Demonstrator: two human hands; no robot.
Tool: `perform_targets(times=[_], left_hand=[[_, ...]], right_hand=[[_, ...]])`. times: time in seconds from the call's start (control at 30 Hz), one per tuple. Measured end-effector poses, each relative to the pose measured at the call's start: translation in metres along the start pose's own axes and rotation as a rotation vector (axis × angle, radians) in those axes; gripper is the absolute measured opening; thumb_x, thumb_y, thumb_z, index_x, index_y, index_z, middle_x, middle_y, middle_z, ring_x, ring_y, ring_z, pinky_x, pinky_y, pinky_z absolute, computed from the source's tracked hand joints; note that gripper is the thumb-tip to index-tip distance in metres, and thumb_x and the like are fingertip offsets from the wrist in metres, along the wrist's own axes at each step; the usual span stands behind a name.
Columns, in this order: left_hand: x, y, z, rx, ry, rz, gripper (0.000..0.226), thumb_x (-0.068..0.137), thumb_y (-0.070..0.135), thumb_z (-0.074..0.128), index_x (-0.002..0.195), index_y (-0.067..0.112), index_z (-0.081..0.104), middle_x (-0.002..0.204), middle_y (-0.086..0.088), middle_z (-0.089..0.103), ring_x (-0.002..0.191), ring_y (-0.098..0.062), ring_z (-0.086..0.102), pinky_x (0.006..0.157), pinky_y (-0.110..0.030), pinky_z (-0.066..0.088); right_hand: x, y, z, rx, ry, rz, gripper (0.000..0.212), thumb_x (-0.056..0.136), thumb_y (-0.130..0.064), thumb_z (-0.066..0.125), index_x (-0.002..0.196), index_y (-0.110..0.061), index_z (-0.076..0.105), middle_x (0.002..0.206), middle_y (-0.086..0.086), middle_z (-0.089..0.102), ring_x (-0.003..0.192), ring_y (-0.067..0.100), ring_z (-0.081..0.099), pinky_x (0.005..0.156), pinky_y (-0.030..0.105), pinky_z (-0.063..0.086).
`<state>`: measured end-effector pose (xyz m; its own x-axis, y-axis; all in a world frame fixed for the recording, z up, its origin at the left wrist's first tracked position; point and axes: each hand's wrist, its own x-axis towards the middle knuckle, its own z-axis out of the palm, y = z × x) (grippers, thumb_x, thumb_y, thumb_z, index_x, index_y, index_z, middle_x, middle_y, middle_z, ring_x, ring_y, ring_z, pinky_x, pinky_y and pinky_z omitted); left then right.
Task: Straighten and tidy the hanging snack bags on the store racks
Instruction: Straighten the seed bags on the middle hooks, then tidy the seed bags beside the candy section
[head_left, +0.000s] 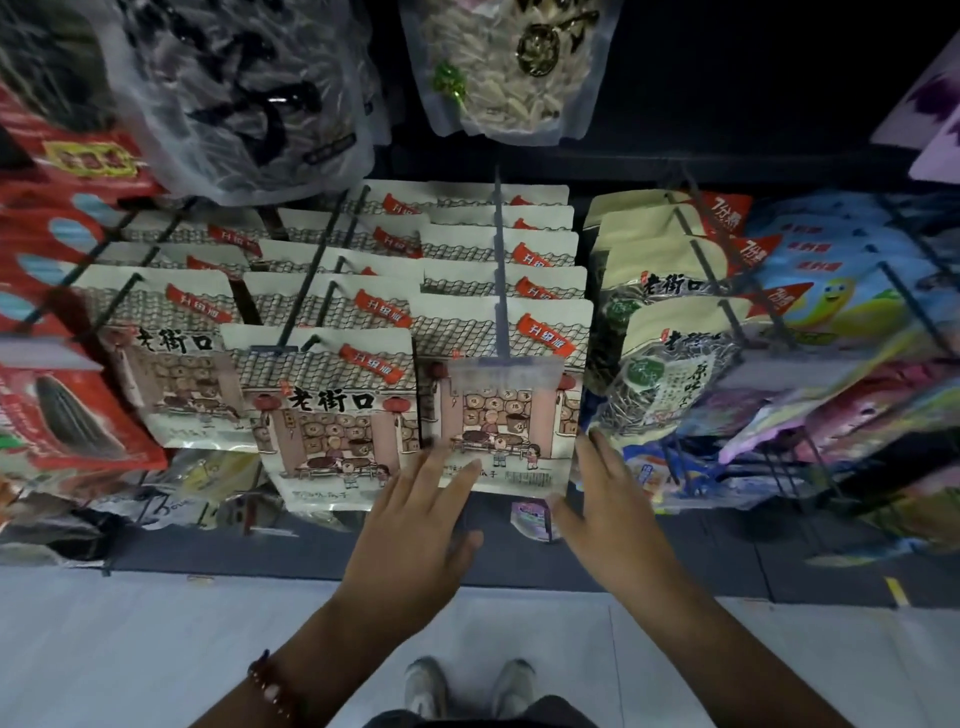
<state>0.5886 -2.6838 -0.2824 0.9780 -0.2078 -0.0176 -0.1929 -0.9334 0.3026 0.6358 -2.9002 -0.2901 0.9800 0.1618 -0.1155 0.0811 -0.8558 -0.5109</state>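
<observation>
1. Left hand (415, 519) – lower centre of the frame, fingers straight and spread, fingertips at the lower left edge of the front cream snack bag (504, 415); it grips nothing. Whether the tips actually touch the bag cannot be told because of blur.
2. Right hand (608, 509) – just right of the left hand, fingers straight, lying along the lower right corner of the same bag; thumb below the bag's bottom edge. No grip.
3. The front cream snack bag hangs at centre frame on a dark peg (497, 270), first in a row of matching bags stacked behind it.
4. A second cream bag (322, 410) hangs just left of it, sitting lower and slightly tilted; a third row (166, 364) hangs further left.
5. Centre right – green-and-cream seed bags (670, 364). Far left – red bags (67, 415). Right edge – blue and purple bags (831, 291).
6. A beaded bracelet (270, 686) sits on the left wrist; two shoes (467, 686) stand on a pale floor at bottom centre.
</observation>
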Motion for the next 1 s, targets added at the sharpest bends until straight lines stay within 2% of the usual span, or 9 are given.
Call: perform_targets(times=[0.1,0.2,0.3,0.43,0.5,0.6,0.77,0.9,1.0], left_hand=[[-0.004,0.0,-0.007,-0.016,-0.034,0.013,0.068,0.096,0.058,0.032,0.154,0.037,0.004,0.163,0.002,-0.01,0.15,-0.024,-0.009,0.116,-0.036,-0.004],[0.002,0.009,-0.013,-0.042,-0.011,0.109,0.068,0.099,0.057,0.033,0.155,0.035,0.002,0.163,0.0,-0.013,0.15,-0.024,-0.011,0.118,-0.039,0.001],[0.009,0.024,-0.013,-0.044,-0.036,0.2,0.068,0.1,0.052,0.036,0.155,0.036,0.0,0.163,0.0,-0.016,0.15,-0.024,-0.011,0.119,-0.039,0.003],[0.013,0.044,-0.007,-0.037,-0.01,0.296,0.065,0.098,0.049,0.043,0.153,0.034,0.012,0.164,-0.002,-0.004,0.151,-0.028,0.002,0.119,-0.042,0.011],[0.018,0.052,-0.001,0.026,-0.024,0.324,0.067,0.095,0.049,0.044,0.153,0.031,0.016,0.164,-0.006,0.004,0.15,-0.031,0.007,0.118,-0.043,0.011],[0.028,0.068,0.003,0.112,-0.026,0.328,0.069,0.09,0.05,0.048,0.15,0.028,0.026,0.16,-0.013,0.021,0.147,-0.036,0.02,0.116,-0.048,0.018],[0.05,0.103,0.016,0.185,0.017,0.279,0.072,0.084,0.051,0.058,0.147,0.025,0.034,0.156,-0.015,0.03,0.141,-0.04,0.033,0.11,-0.051,0.029],[0.069,0.143,0.034,0.191,0.059,0.202,0.068,0.093,0.051,0.046,0.153,0.026,0.025,0.162,-0.011,0.013,0.147,-0.037,0.021,0.115,-0.048,0.021],[0.078,0.172,0.046,0.187,0.078,0.122,0.072,0.092,0.052,0.05,0.153,0.026,0.023,0.162,-0.008,0.01,0.147,-0.036,0.018,0.113,-0.048,0.022]], right_hand=[[-0.024,-0.016,-0.014,-0.113,-0.007,0.029,0.076,0.097,-0.047,0.048,0.155,-0.027,0.005,0.163,-0.005,-0.003,0.15,0.021,0.001,0.119,0.038,0.009],[-0.043,-0.024,-0.024,-0.203,0.005,0.054,0.073,0.098,-0.052,0.041,0.153,-0.036,-0.005,0.161,-0.011,-0.016,0.149,0.019,-0.013,0.12,0.038,-0.001],[-0.058,-0.022,-0.031,-0.259,0.017,0.08,0.072,0.098,-0.049,0.043,0.154,-0.036,-0.001,0.161,-0.008,-0.017,0.149,0.021,-0.016,0.12,0.04,-0.001],[-0.072,-0.009,-0.043,-0.262,0.085,0.055,0.068,0.098,-0.048,0.045,0.155,-0.034,0.009,0.161,-0.01,-0.011,0.144,0.012,-0.023,0.119,0.04,-0.003],[-0.075,0.001,-0.051,-0.287,0.094,0.037,0.067,0.098,-0.048,0.044,0.154,-0.034,0.01,0.162,-0.008,-0.01,0.146,0.015,-0.022,0.119,0.039,-0.007],[-0.074,0.019,-0.063,-0.318,0.079,0.01,0.067,0.098,-0.049,0.04,0.155,-0.034,0.009,0.163,-0.008,-0.01,0.147,0.023,-0.02,0.116,0.039,-0.015],[-0.067,0.063,-0.086,-0.293,0.079,-0.085,0.067,0.095,-0.05,0.043,0.154,-0.035,0.016,0.163,-0.009,-0.006,0.147,0.024,-0.02,0.119,0.048,-0.012],[-0.056,0.103,-0.112,-0.326,0.07,-0.148,0.067,0.096,-0.056,0.04,0.154,-0.036,0.012,0.163,-0.009,-0.006,0.148,0.027,-0.016,0.116,0.045,-0.015],[-0.047,0.123,-0.126,-0.26,0.023,-0.188,0.069,0.098,-0.058,0.039,0.154,-0.039,0.004,0.157,-0.014,-0.021,0.147,0.023,-0.022,0.12,0.044,-0.012]])
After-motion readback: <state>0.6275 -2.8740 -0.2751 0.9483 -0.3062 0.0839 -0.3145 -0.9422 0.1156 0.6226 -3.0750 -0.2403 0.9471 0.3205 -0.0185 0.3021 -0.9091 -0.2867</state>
